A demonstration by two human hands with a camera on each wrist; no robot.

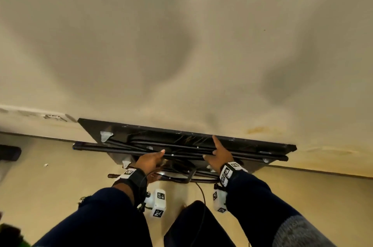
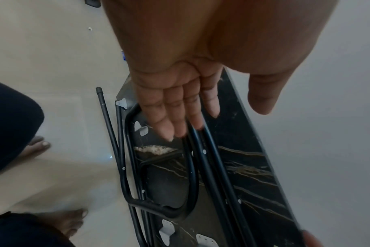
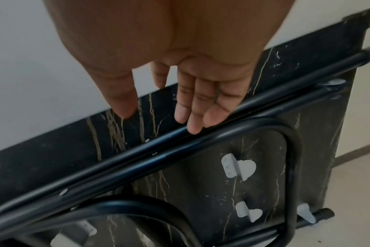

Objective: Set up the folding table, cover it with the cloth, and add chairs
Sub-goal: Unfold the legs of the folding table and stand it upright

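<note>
The folded table (image 1: pixel 191 139) stands on edge against the wall, its black marble-patterned underside (image 3: pixel 201 192) facing me. Black tube legs (image 1: pixel 121 149) lie folded flat across it, held by grey brackets (image 3: pixel 239 167). My left hand (image 1: pixel 151 161) reaches the left-centre of the frame, its straight fingers (image 2: pixel 175 107) lying over the leg tubes (image 2: pixel 203 158). My right hand (image 1: pixel 219 156) is at the right-centre. Its fingers (image 3: pixel 201 103) touch a long tube (image 3: pixel 137 150), and its forefinger points up onto the panel. Neither hand is wrapped round a tube.
A plain cream wall (image 1: pixel 181 45) rises behind the table. Pale floor (image 1: pixel 60 182) spreads left and right of me, with a small white scrap (image 1: pixel 46 165) on it. A dark object (image 1: pixel 8 155) sits at the far left. My bare feet (image 2: pixel 38 145) stand close to the table.
</note>
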